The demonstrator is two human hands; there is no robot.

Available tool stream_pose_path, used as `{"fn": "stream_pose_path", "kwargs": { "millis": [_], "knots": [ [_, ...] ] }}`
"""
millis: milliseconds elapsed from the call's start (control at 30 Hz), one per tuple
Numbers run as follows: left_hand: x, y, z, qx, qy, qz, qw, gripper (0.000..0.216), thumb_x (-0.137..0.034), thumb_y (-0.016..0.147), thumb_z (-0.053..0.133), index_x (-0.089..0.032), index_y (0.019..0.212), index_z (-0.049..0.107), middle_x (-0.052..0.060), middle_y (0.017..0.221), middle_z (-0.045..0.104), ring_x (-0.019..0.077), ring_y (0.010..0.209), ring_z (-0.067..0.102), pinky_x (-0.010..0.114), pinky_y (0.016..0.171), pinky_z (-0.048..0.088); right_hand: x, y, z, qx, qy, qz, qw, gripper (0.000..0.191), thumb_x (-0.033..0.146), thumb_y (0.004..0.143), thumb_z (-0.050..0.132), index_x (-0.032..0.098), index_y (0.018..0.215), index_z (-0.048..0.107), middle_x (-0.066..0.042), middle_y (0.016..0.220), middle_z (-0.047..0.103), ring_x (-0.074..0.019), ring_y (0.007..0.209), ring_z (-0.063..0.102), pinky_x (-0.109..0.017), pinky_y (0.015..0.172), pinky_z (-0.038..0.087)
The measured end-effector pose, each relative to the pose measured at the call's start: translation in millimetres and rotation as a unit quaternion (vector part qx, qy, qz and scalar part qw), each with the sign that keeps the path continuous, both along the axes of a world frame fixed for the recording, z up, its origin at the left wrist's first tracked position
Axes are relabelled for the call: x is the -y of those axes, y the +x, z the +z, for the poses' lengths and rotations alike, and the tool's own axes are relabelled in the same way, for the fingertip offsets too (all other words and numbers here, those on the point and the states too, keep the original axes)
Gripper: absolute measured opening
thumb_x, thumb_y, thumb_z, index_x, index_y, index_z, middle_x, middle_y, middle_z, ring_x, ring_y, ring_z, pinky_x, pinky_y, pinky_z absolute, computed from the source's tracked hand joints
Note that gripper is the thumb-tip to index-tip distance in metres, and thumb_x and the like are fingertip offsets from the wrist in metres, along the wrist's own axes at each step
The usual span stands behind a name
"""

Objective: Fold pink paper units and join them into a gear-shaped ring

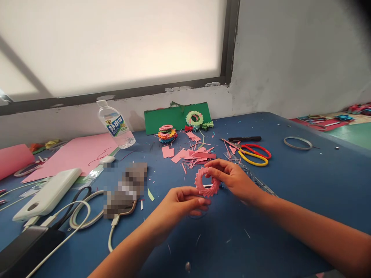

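Both forearms run off the bottom edge. Left hand [179, 200] and right hand [230, 175] pinch a pink paper ring [206, 182] above the table [304, 185], fingertips hiding its rim.

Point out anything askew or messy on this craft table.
The water bottle leans tilted against the wall instead of standing upright. Pink paper scraps lie strewn behind the pink paper ring that both hands hold.

I'm looking at a paper-craft workspace: a blue worktop [304, 181] under a window [110, 42], strewn with pink paper scraps [189, 154], scissors [255, 153], finished paper rosettes [167, 134], pink sheets [81, 152] and green card [176, 116].
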State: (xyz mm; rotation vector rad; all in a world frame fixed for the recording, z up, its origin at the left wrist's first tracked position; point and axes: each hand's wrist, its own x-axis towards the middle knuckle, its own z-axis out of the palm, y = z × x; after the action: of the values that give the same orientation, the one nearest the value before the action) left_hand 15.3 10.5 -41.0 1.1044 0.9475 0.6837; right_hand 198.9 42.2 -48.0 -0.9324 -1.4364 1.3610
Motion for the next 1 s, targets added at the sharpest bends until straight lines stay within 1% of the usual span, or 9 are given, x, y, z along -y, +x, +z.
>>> {"fn": "stream_pose_path", "kwargs": {
  "millis": [133,200,300,400,500,633,733,867,1000],
  "knots": [
    [2.5,3.7,1.3,-0.026,0.007,-0.02,0.999,0.025,-0.028,0.073,0.068,-0.015,0.094,0.068,0.008,0.091,0.071,0.0159,0.081,0.064,0.024,0.071,0.047,2.0,1.2,1.6,0.023,0.006,0.026,0.999,0.021,0.034,0.078,0.063,0.018,0.09,0.061,-0.001,0.084,0.063,-0.0082,0.061,0.056,-0.022,0.057,0.045],
    [0.4,2.9,0.6,-0.032,0.028,0.002,0.999,0.022,-0.03,0.075,0.066,-0.016,0.092,0.069,0.007,0.092,0.071,0.0144,0.08,0.063,0.022,0.07,0.047,2.8,1.5,1.2,0.031,0.005,0.044,0.999,0.022,0.034,0.078,0.063,0.018,0.093,0.059,-0.001,0.083,0.063,-0.0085,0.06,0.056,-0.023,0.058,0.045],
    [-5.2,-0.3,-1.1,-0.031,0.061,0.059,0.996,0.021,-0.033,0.078,0.063,-0.016,0.088,0.069,0.006,0.089,0.071,0.0141,0.08,0.063,0.021,0.07,0.046,2.5,1.9,-1.1,0.028,-0.016,0.064,0.997,0.024,0.029,0.075,0.066,0.017,0.095,0.057,-0.001,0.083,0.062,-0.0108,0.07,0.06,-0.024,0.066,0.047],
    [-8.7,-2.5,-1.4,-0.017,0.087,0.095,0.992,0.025,-0.033,0.078,0.063,-0.016,0.095,0.068,0.007,0.092,0.071,0.0165,0.083,0.063,0.026,0.076,0.047,3.4,0.9,-3.9,0.021,-0.044,0.105,0.993,0.028,0.026,0.071,0.07,0.016,0.094,0.057,-0.003,0.085,0.063,-0.0135,0.079,0.061,-0.027,0.073,0.048],
    [-8.7,-2.7,-1.0,-0.013,0.104,0.106,0.989,0.029,-0.032,0.076,0.065,-0.015,0.099,0.067,0.008,0.093,0.071,0.0188,0.082,0.064,0.029,0.078,0.048,6.4,-1.1,-3.9,0.016,-0.056,0.14,0.988,0.028,0.026,0.072,0.069,0.015,0.094,0.058,-0.004,0.085,0.064,-0.0146,0.079,0.062,-0.029,0.075,0.049],
    [-7.8,-2.0,-1.0,-0.019,0.112,0.106,0.988,0.029,-0.033,0.075,0.065,-0.015,0.098,0.068,0.008,0.089,0.072,0.0205,0.079,0.065,0.032,0.075,0.051,9.5,-2.0,-0.3,0.023,-0.06,0.125,0.99,0.024,0.029,0.076,0.065,0.013,0.093,0.062,-0.004,0.079,0.065,-0.0126,0.072,0.062,-0.027,0.072,0.05],
    [-7.7,-1.6,0.3,-0.028,0.114,0.1,0.988,0.029,-0.035,0.075,0.065,-0.017,0.098,0.068,0.008,0.092,0.072,0.0208,0.081,0.065,0.032,0.076,0.05,10.6,-1.4,0.8,0.036,-0.052,0.113,0.992,0.024,0.029,0.076,0.065,0.014,0.095,0.063,-0.005,0.08,0.066,-0.014,0.074,0.063,-0.029,0.072,0.051],
    [-6.6,-1.5,2.5,-0.047,0.116,0.087,0.988,0.03,-0.036,0.076,0.064,-0.015,0.097,0.069,0.008,0.089,0.072,0.0213,0.08,0.066,0.034,0.077,0.05,11.8,-0.8,1.1,0.069,0.008,0.097,0.993,0.02,0.03,0.079,0.062,0.016,0.092,0.063,-0.005,0.086,0.066,-0.0154,0.079,0.063,-0.031,0.076,0.05],
    [-3.9,-0.5,1.3,-0.071,0.133,0.093,0.984,0.025,-0.036,0.074,0.066,-0.016,0.087,0.072,0.007,0.08,0.073,0.0213,0.075,0.066,0.031,0.071,0.051,12.6,-0.3,4.5,0.083,0.04,0.053,0.994,0.018,0.031,0.078,0.063,0.017,0.09,0.062,-0.004,0.084,0.066,-0.0142,0.069,0.064,-0.03,0.069,0.051]
  ]
}}
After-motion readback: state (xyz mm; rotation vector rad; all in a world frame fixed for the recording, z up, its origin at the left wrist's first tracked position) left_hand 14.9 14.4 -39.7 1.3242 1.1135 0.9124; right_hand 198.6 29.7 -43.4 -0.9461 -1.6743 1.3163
